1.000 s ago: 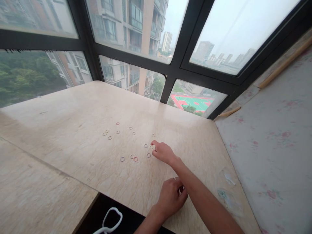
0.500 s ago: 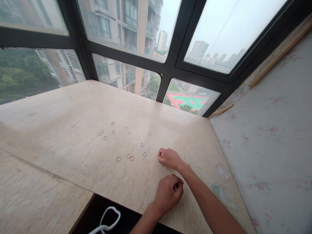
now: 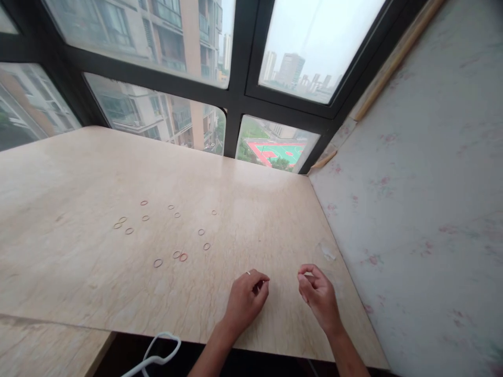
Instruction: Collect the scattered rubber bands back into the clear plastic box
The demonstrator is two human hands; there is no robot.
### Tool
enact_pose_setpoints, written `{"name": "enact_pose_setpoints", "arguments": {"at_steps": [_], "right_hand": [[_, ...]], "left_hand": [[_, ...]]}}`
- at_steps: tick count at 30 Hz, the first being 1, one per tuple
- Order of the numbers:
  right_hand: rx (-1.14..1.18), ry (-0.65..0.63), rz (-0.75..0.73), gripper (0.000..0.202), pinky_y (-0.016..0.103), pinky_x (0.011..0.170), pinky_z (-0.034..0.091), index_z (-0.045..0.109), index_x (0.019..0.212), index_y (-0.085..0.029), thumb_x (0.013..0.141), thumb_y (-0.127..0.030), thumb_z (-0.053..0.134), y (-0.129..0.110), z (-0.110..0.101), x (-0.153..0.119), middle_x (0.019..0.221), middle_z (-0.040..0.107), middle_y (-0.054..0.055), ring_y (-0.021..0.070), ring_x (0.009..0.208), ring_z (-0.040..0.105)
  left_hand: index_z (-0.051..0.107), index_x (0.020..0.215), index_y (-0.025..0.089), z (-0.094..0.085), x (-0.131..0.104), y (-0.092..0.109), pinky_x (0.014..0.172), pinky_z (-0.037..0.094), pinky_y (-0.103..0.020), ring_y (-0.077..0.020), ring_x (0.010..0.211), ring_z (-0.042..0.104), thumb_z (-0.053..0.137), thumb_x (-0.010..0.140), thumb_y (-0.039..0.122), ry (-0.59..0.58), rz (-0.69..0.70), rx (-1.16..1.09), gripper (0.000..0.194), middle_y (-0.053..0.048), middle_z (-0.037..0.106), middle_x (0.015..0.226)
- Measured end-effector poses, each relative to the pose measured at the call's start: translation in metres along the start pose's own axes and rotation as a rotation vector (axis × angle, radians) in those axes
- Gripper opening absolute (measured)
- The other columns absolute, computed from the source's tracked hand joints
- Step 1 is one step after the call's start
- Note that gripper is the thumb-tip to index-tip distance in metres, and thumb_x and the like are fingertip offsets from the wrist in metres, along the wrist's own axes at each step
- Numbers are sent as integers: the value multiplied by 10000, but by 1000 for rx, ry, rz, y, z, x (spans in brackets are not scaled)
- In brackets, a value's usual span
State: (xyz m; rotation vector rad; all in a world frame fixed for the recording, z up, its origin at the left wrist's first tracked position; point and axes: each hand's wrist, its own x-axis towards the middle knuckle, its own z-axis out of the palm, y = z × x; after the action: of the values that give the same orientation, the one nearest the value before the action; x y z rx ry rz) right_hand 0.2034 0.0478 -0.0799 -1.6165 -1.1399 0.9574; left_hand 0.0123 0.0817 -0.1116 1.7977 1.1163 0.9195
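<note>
My left hand (image 3: 248, 299) rests low over the stone-patterned ledge, fingers curled and thumb close to the index fingertip. It wears a ring on one finger. To its right, my right hand (image 3: 321, 297) is raised a little with thumb and index finger pinched together. Anything between either hand's fingertips is too small or hidden to tell. Several thin elastic bands lie loose left of my hands. Among them are a red band (image 3: 183, 261), a dark purple band (image 3: 157, 267) and a small orange-toned band (image 3: 214, 214).
A clear plastic wrapper (image 3: 328, 252) lies by the floral wall (image 3: 408, 220) on the right. Dark window frames (image 3: 231, 104) border the ledge (image 3: 259, 204) at the back. A white cable loop (image 3: 159, 359) hangs at the front edge, over a dark gap.
My right hand has drawn back from beside the bands toward the right, near the wrapper. My left hand stays curled. The view has turned to the right.
</note>
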Motion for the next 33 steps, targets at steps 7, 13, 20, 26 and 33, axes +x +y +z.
{"name": "enact_pose_setpoints", "arguments": {"at_steps": [7, 13, 20, 26, 33], "right_hand": [[-140, 598, -13, 344, 213, 428, 337, 527, 921, -183, 775, -486, 601, 18, -63, -40, 496, 484, -49, 119, 438, 430], [-543, 333, 25, 367, 250, 480, 333, 625, 881, -183, 816, -522, 497, 27, -73, -32, 432, 386, -62, 137, 421, 419], [-480, 453, -74, 404, 238, 439, 322, 670, 929, -152, 842, -511, 505, 30, -57, -40, 459, 377, -53, 127, 420, 370], [-515, 169, -310, 335, 231, 535, 463, 731, 881, -175, 873, -447, 535, 60, -22, -56, 597, 628, 29, 146, 486, 564], [-461, 237, -159, 470, 207, 517, 475, 721, 888, -175, 833, -594, 515, 75, -27, -51, 673, 661, 51, 157, 536, 590]], "left_hand": [[649, 846, 177, 0, 1, 0, 607, 415, -246, -140, 659, 566, 480, 871, 241, -23, 12, 32, 183, -32, 623, 738], [649, 858, 175, 0, 1, -1, 603, 429, -242, -143, 664, 575, 470, 883, 266, -13, 16, 22, 202, -42, 628, 751], [653, 848, 176, 0, 2, 1, 612, 427, -242, -140, 670, 571, 486, 882, 255, -3, -5, 20, 188, -36, 627, 753], [672, 843, 174, -4, -1, 4, 632, 428, -237, -133, 693, 577, 516, 862, 230, -2, -46, -63, 167, -33, 642, 773], [692, 821, 149, -48, 8, -16, 612, 446, -224, -135, 683, 587, 572, 833, 320, 133, -150, -196, 209, -51, 667, 767]]}}
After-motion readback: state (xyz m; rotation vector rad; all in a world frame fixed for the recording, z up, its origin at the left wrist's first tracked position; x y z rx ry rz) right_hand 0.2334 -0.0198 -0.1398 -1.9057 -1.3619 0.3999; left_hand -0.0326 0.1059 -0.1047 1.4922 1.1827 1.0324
